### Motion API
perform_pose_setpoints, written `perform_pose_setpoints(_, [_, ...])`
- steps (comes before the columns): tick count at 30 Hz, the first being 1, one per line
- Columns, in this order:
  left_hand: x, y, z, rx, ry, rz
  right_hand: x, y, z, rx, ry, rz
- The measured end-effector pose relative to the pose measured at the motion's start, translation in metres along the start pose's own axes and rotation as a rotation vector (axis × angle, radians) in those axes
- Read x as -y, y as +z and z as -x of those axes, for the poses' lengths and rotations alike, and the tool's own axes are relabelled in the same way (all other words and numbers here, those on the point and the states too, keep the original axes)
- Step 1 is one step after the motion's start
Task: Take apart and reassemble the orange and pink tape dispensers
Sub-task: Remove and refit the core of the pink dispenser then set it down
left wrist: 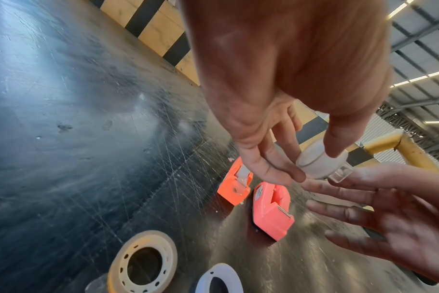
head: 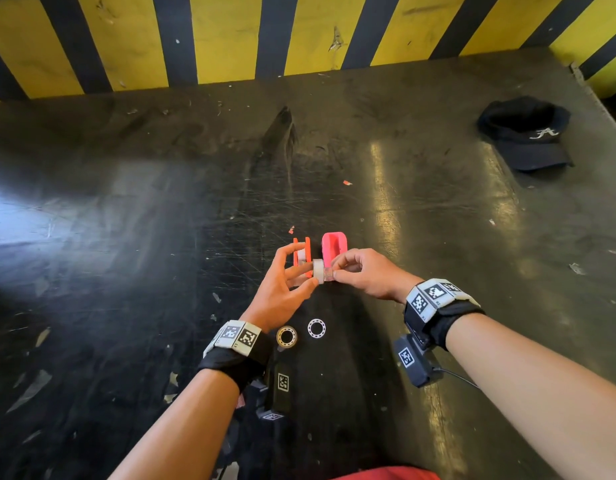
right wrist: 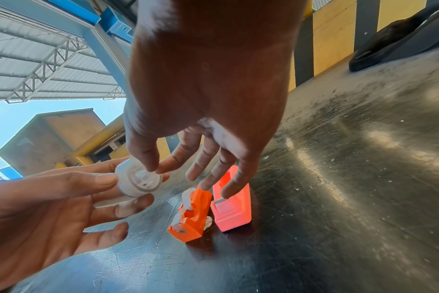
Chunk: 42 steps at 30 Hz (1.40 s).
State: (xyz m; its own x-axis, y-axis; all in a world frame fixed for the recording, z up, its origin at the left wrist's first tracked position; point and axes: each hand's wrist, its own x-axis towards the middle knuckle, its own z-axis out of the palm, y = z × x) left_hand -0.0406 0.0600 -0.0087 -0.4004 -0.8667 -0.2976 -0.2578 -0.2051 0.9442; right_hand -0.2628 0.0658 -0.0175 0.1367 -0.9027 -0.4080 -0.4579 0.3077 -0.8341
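While both hands met above the table (head: 126, 237), the left hand (head: 282, 289) gripped a white tape roll (head: 318, 270) between thumb and fingertips, the other fingers spread loosely. From the left wrist view the thumb (left wrist: 338, 138) pressed on the roll's rim and a finger (left wrist: 283, 168) supported it from beneath.

Just left of the roll, behind the left hand's fingers, the orange dispenser (head: 301, 254) stood on the table, white tape showing inside it. The pink dispenser (head: 334, 247) stood just beside it to the right, close but whether touching could not be told; its well looked empty.

The right hand (head: 365, 271) pinched a small clear hub (head: 329, 273) at the roll's right face, thumb and forefinger curled on it, the remaining fingers hanging loose above the dispensers. From the right wrist view the hub (right wrist: 142, 177) sat in the roll's centre hole.

Nearer the person, 2 loose rings lay on the table: a beige ring (head: 286, 336) by the left wrist, a white ring (head: 316, 328) just right of it, apart.

Far right, a black cap (head: 524, 133) lay well away from everything else.
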Motion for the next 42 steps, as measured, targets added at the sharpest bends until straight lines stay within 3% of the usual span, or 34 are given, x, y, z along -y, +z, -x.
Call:
perform_pose_setpoints(15, [0.001, 0.001, -0.01, 0.081, 0.003, -0.08, 0.007, 0.002, 0.001, 0.033, 0.03, 0.001])
perform_pose_setpoints(29, [0.005, 0.002, -0.01, 0.051, 0.004, -0.148, 0.006, 0.0, 0.002, -0.01, 0.066, 0.02])
perform_pose_setpoints(33, [0.006, -0.003, -0.017, 0.017, -0.023, -0.167, -0.002, -0.005, -0.008, -0.092, 0.069, 0.148])
perform_pose_setpoints(38, [0.001, -0.012, -0.034, 0.004, 0.003, -0.313, -0.013, -0.008, -0.031, -0.02, 0.085, 0.543])
perform_pose_setpoints(42, [-0.008, -0.018, -0.049, 0.017, 0.053, -0.441, -0.021, -0.002, -0.053, -0.009, 0.087, 0.637])
